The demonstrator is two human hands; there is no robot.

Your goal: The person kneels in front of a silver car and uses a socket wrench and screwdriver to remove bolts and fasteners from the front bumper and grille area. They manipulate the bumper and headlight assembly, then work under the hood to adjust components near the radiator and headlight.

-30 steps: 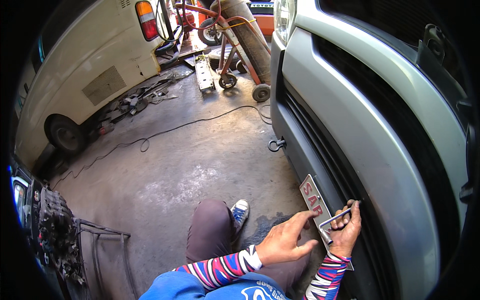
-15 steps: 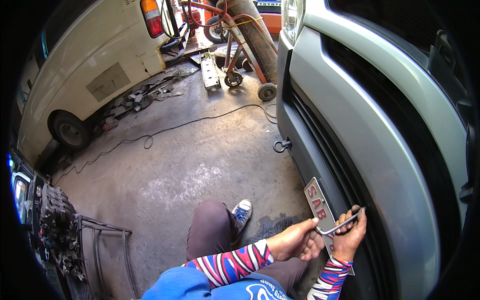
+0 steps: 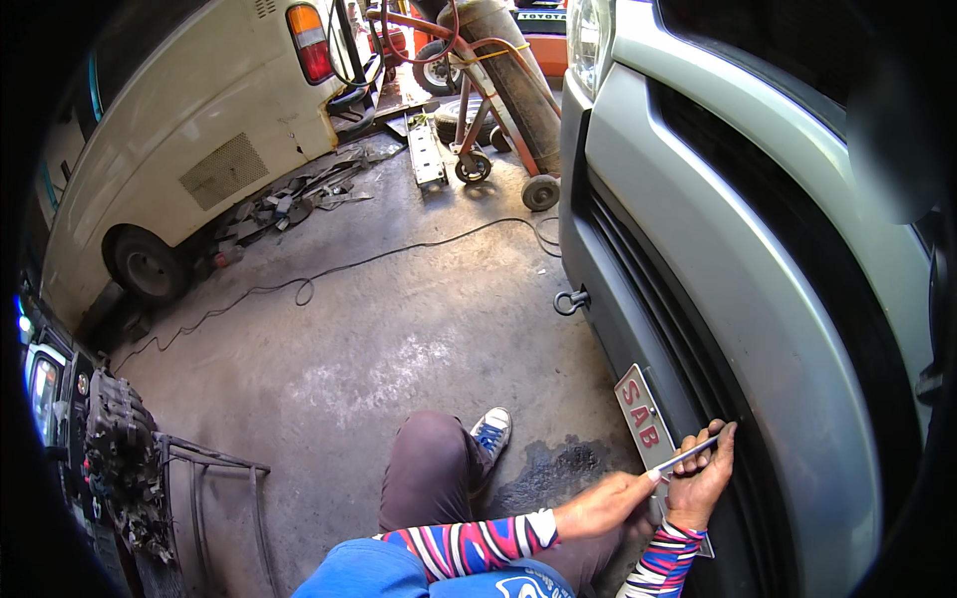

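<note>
A slim silver bent rod (image 3: 688, 454), looking like a crank-handled wrench, slants up toward the dark slotted grille (image 3: 688, 364) of a grey vehicle. Around its upper length curl the fingers of my right hand (image 3: 701, 488), close against the grille. My left hand (image 3: 603, 506) is closed at the rod's lower end, with the thumb along it; its other fingers are mostly hidden. Whether the rod's tip goes into the bumper cannot be made out. Just behind my hands, a white plate with red lettering (image 3: 638, 411) is fixed to the bumper, partly covered by them.
A metal tow eye (image 3: 571, 301) juts from the bumper. Across the concrete floor runs a black cable (image 3: 374, 261). A cylinder cart (image 3: 488, 100) stands at the back, a cream van (image 3: 199, 120) at left. Nearer left, an engine part (image 3: 125, 429) sits beside a metal stand (image 3: 214, 468).
The rod has turned: its bent lower end pointed up before and now lies nearly in line with the shaft. My left hand has moved slightly with it. The whole view has shifted a little.
</note>
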